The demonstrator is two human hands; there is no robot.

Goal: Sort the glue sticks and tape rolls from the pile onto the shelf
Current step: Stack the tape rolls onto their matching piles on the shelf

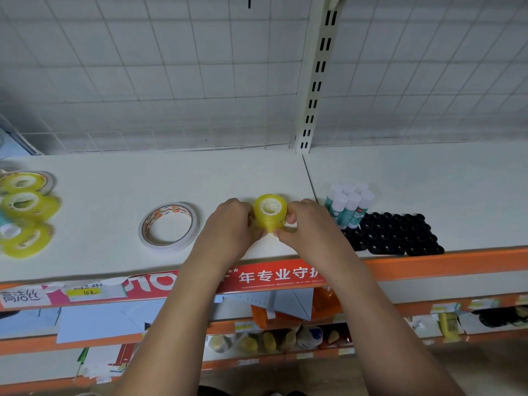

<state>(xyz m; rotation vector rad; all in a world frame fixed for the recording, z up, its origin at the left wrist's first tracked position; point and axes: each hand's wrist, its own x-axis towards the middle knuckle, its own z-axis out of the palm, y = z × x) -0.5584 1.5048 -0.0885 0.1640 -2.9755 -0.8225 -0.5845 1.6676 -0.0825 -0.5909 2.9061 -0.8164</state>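
Two hands hold one yellow tape roll (270, 214) between them, near the front of the white shelf (114, 178). The left hand (231, 224) is curled round the roll's left side. The right hand (307, 221) is curled round its right side, with the thumb on the front. The roll is tall and its hole faces up. The fingers hide its bottom, so I cannot tell if it sits on the shelf or is just above it.

To the left of the hands is a big ring of white tape (168, 226) with little pictures on the inside. It lies flat on the shelf, apart from the hands. Far to the left, at the edge of the view, is a bunch of more yellow tapes (25, 212), close together and blurry.

Just to the right of the right hand stand some glue sticks (348, 205). They have white caps and green and white labels, and they stand in a tight little group. Beside them, nearer the front, is a block of black round things (400, 234). I cannot tell what they are.

Behind the shelf is a white wire grid (171, 81) and a post (317, 81) with slots. The shelf's front edge (457, 262) is orange, with a red sign (280, 277) stuck on it.
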